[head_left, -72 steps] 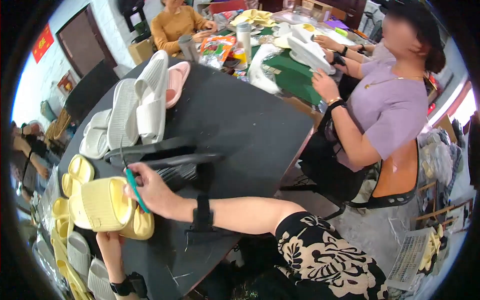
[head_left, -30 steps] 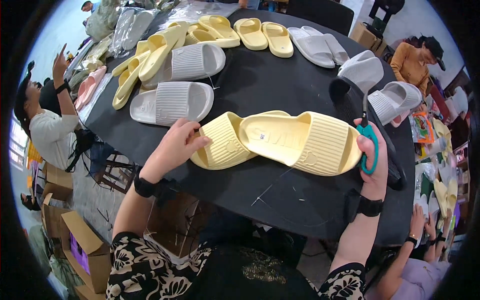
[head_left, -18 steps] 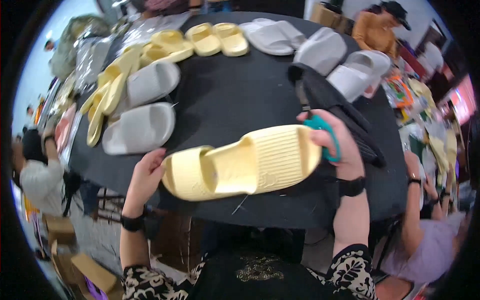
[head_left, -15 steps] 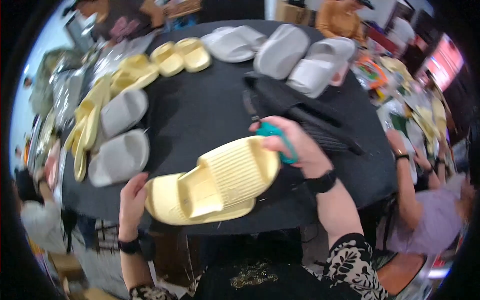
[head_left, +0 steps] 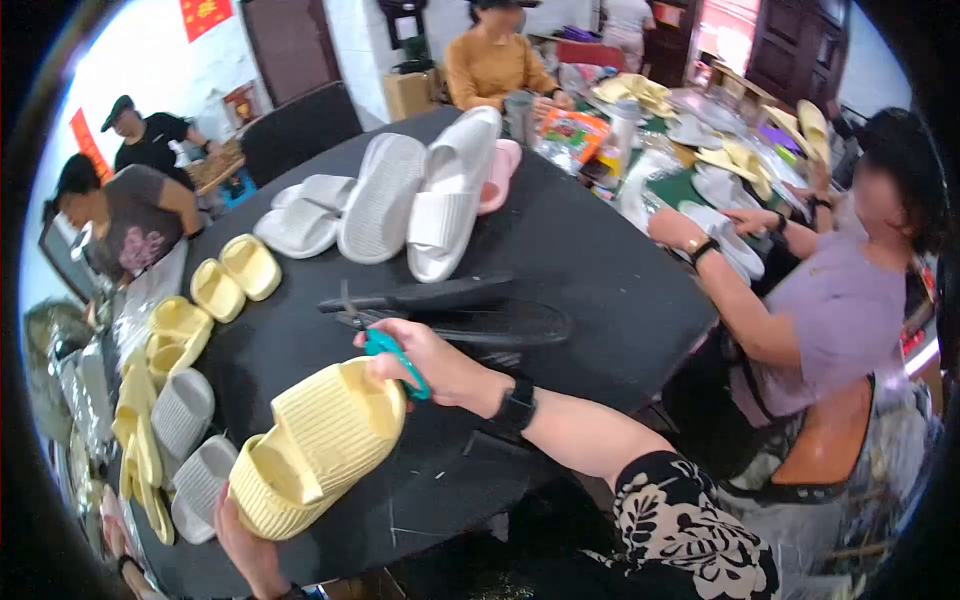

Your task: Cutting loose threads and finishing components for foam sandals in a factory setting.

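Observation:
A pair of pale yellow slide slippers (head_left: 330, 425), lying against each other with ribbed straps up, is held tilted over the near part of the black table. My left hand (head_left: 250, 552) grips them at their lower left end, its fingers partly hidden. My right hand (head_left: 440, 365) is closed round the teal handles of a pair of scissors (head_left: 398, 362), blades pointing away over the table. Its thumb is at the upper right end of the slippers. Just beyond the scissors lie black slippers (head_left: 440, 300), one showing a strap-like edge.
Grey slippers (head_left: 185, 412) and yellow slippers (head_left: 235, 278) line the left side of the table (head_left: 620, 330). White slippers (head_left: 382, 200) and a pink slipper (head_left: 497, 178) stand at the far edge. A co-worker in lilac (head_left: 835, 310) handles a white slipper at right. Another person in orange (head_left: 497, 65) sits beyond.
The view has swung to the right, so the table's things sit further left. The yellow slippers have tipped more upright, both straps now showing. Both hands keep their hold.

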`<state>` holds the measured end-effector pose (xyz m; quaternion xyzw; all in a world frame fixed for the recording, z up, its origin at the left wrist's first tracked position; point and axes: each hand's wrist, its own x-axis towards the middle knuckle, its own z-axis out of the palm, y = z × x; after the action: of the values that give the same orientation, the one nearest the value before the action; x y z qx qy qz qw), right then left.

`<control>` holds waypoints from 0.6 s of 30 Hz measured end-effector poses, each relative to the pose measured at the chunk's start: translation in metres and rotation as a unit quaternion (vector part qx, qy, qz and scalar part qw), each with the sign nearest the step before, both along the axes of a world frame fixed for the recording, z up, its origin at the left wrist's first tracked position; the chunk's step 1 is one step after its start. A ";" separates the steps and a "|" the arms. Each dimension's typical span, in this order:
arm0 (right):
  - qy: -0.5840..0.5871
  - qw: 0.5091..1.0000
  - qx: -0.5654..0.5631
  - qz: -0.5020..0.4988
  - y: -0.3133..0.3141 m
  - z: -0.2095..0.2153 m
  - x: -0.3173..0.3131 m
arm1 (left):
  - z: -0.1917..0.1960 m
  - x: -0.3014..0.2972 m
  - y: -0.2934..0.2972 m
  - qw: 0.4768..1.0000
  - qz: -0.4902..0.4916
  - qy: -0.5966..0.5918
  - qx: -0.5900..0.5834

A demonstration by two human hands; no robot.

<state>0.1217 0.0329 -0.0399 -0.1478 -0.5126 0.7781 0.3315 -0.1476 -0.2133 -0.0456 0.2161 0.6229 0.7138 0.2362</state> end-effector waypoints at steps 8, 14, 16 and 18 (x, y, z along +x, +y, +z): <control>0.030 0.999 0.003 -0.035 -0.002 -0.004 -0.008 | 0.026 0.039 0.019 0.998 -0.007 -0.031 0.048; 0.023 0.998 -0.012 -0.051 -0.007 0.018 0.005 | 0.016 0.034 0.013 0.991 -0.085 -0.062 0.079; 0.000 0.999 0.005 -0.053 -0.010 0.023 0.006 | 0.027 0.035 0.011 0.993 -0.082 -0.060 0.064; 0.001 0.999 0.006 -0.049 -0.013 0.029 0.007 | 0.029 0.030 0.005 0.991 -0.110 -0.057 0.041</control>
<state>0.1286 0.0199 -0.0107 -0.1704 -0.5092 0.7579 0.3705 -0.1176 -0.2088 -0.0167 0.2522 0.5508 0.7196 0.3396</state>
